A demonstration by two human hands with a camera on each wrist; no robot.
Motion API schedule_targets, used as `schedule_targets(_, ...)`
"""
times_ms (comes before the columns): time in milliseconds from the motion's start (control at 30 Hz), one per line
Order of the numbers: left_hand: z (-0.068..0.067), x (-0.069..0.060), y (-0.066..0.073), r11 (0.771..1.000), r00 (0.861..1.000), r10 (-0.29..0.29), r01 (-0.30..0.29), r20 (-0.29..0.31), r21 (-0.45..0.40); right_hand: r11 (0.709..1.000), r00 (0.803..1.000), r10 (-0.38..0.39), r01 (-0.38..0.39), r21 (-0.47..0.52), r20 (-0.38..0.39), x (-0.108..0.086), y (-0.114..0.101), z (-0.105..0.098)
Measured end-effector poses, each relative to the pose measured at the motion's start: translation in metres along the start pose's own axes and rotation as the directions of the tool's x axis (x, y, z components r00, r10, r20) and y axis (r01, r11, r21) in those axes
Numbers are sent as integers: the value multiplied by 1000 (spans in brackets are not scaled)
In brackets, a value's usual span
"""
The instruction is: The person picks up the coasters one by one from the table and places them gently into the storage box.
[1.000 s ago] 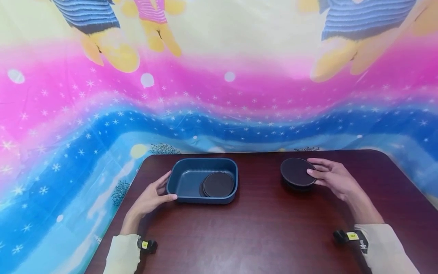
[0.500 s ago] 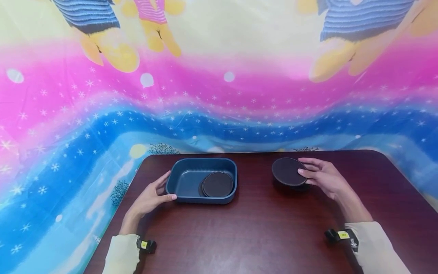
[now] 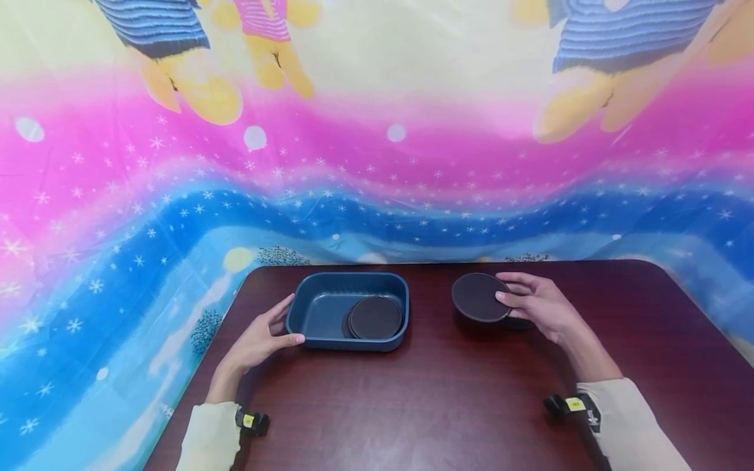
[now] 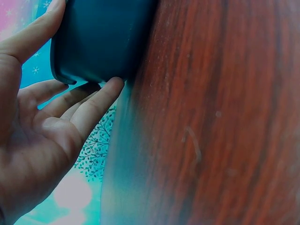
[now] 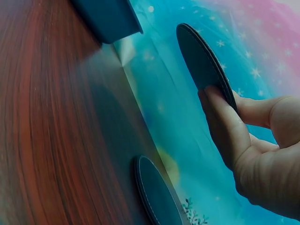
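Note:
In the head view, a blue rectangular tub (image 3: 330,343) stands at the table's back left. My left hand (image 3: 259,337) holds its left end, thumb at the front corner and fingers along the outer side; the left wrist view shows fingertips (image 4: 116,84) touching the wall. Inside the tub's right part lies a dark round coaster (image 3: 377,318), with another edge showing beneath it. My right hand (image 3: 542,307) pinches another dark coaster (image 3: 477,297) between thumb and fingers, raised above the table. Below it a further stitched-edge coaster (image 5: 159,194) lies on the tabletop, mostly hidden in the head view.
The dark red wooden table (image 3: 412,399) has rounded back corners. Right behind its back edge hangs a colourful printed cloth (image 3: 377,163). A black strap device with a yellow label sits on each wrist, the right one (image 3: 568,405) low over the table.
My right hand has carried the pinched coaster leftward, away from the coaster left on the table. The left hand and the tub have stayed in place.

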State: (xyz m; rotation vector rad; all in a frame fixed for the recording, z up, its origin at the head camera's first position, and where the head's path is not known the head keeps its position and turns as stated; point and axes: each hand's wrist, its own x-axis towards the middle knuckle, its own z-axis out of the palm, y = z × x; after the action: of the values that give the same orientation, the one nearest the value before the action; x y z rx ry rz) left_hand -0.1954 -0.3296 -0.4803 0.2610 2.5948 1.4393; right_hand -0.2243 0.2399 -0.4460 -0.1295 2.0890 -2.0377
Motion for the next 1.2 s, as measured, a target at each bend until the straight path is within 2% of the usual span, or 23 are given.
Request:
schedule_targets(367, 0, -1, -1, 1000, 1000, 11, -11, 0, -8, 997, 1000, 30, -29, -67, 4, 7, -2, 29)
schedule_targets(733, 0, 0, -1, 1000, 1000, 9, -9, 4, -11, 999, 1000, 24, -24, -28, -6, 14, -1, 54)
schedule_targets(1200, -1, -1, -1, 1000, 1000, 20, -19, 16, -21, 1000, 999, 22, -23, 21, 40, 28, 2, 83)
